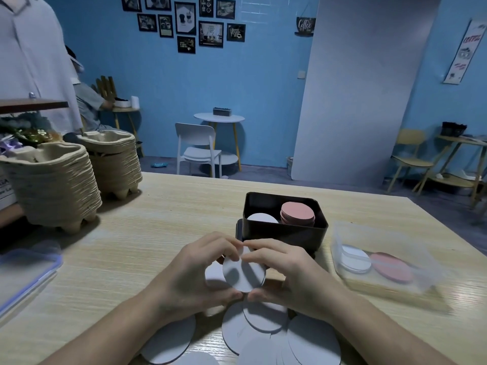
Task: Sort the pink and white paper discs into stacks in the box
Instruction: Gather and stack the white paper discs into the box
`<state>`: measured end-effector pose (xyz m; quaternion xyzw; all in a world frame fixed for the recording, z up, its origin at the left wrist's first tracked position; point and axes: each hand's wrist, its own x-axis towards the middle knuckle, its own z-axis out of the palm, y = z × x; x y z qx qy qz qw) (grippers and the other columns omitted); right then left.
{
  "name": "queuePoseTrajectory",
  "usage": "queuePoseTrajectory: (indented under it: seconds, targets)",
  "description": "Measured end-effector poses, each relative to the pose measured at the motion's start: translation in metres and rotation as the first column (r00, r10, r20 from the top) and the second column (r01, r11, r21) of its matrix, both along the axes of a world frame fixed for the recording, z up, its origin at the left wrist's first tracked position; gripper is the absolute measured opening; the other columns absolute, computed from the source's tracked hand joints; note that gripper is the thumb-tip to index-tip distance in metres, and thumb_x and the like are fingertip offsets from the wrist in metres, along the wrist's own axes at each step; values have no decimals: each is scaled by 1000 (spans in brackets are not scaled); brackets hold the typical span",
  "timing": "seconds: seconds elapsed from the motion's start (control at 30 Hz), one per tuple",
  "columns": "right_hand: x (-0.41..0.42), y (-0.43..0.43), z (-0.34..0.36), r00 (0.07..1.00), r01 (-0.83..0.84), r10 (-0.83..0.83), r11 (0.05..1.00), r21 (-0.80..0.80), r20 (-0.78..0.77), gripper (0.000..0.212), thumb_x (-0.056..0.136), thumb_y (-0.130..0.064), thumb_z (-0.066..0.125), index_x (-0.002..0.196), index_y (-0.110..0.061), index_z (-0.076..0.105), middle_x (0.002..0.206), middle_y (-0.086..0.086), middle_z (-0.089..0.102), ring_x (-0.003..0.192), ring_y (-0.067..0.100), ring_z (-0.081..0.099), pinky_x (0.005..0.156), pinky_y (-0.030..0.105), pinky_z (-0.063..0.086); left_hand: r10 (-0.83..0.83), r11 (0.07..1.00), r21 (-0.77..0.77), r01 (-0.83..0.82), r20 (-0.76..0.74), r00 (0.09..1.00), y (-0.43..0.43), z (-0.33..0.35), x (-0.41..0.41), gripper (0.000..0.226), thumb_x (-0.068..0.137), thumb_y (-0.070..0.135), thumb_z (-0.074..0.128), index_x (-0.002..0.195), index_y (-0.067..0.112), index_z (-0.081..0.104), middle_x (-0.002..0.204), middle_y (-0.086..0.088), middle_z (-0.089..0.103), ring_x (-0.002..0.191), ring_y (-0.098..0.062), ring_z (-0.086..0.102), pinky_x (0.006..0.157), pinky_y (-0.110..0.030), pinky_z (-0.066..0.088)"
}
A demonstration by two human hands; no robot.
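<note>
A black box (286, 230) stands on the wooden table just beyond my hands. Inside it a pink stack of discs (297, 213) rises on the right and a lower white stack (262, 218) lies on the left. My left hand (195, 270) and my right hand (284, 270) together hold a small bundle of white discs (243, 272) upright by its edges, fingers above and thumbs below. Several loose white discs (266, 330) lie overlapping on the table under and in front of my hands.
A clear plastic container (382, 256) at the right holds a white and a pink disc. Its blue-rimmed lid (26, 272) lies at the left edge. Two tall stacks of pulp cup carriers (58, 185) stand at the back left. A person stands behind them.
</note>
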<state>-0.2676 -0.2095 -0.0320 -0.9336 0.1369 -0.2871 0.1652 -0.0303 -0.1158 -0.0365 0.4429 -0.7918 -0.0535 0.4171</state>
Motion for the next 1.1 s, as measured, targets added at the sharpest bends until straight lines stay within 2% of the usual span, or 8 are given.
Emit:
queuePoseTrajectory:
  seconds: [0.23, 0.4, 0.6, 0.8, 0.9, 1.0, 1.1]
  targets:
    - [-2, 5, 3, 999, 40, -43, 993, -113, -25, 38, 90, -44, 76, 121, -24, 68, 148, 2, 57, 135, 13, 54, 108, 22, 46, 17, 999, 31, -17, 11, 1000, 2, 1, 3, 42, 79, 43, 90, 106, 24, 64, 133, 14, 61, 118, -10, 62, 88, -28, 54]
    - [-2, 7, 7, 999, 28, -31, 994, -106, -25, 36, 90, -42, 78, 119, -25, 68, 149, 2, 56, 135, 10, 54, 107, 14, 41, 44, 999, 13, -44, 43, 998, 4, 2, 4, 40, 80, 43, 89, 105, 26, 63, 130, 14, 66, 118, -3, 62, 86, -24, 53]
    - [-2, 5, 6, 999, 6, -9, 997, -72, -36, 39, 88, -42, 82, 118, -22, 69, 146, 4, 58, 131, 12, 56, 104, 9, 38, 27, 1000, 7, -28, 79, 997, 5, 5, 3, 38, 81, 44, 89, 100, 24, 63, 126, 14, 65, 115, -5, 62, 88, -19, 49]
    - [1, 7, 4, 998, 21, -26, 995, -100, -57, 38, 89, -49, 76, 114, -21, 69, 144, 3, 59, 129, 14, 58, 103, 12, 41, 36, 999, 4, -36, 116, 993, 6, 3, 3, 35, 82, 43, 87, 99, 22, 65, 129, 13, 63, 119, -8, 63, 89, -35, 56]
    - [1, 10, 5, 996, 46, -55, 992, -116, -77, 35, 89, -50, 74, 110, -22, 67, 142, -2, 58, 120, 13, 62, 95, 23, 52, 33, 999, 9, -35, 149, 988, 5, 2, 4, 35, 84, 48, 85, 100, 25, 64, 129, 15, 62, 118, -8, 63, 87, -36, 56]
    - [4, 13, 7, 992, 60, -74, 989, -136, -101, 34, 89, -50, 73, 110, -24, 65, 138, -7, 55, 105, 8, 61, 85, 30, 54, 45, 999, 14, -48, 192, 980, 4, 1, 6, 34, 86, 53, 81, 100, 29, 62, 129, 18, 60, 116, -7, 63, 86, -36, 57]
    - [6, 15, 6, 990, 77, -93, 985, -154, -103, 36, 88, -52, 72, 112, -26, 64, 133, -10, 56, 110, 10, 59, 85, 33, 54, 42, 997, 48, -54, 225, 973, 6, 3, 7, 36, 87, 57, 79, 106, 32, 61, 130, 20, 59, 118, -4, 61, 87, -35, 57]
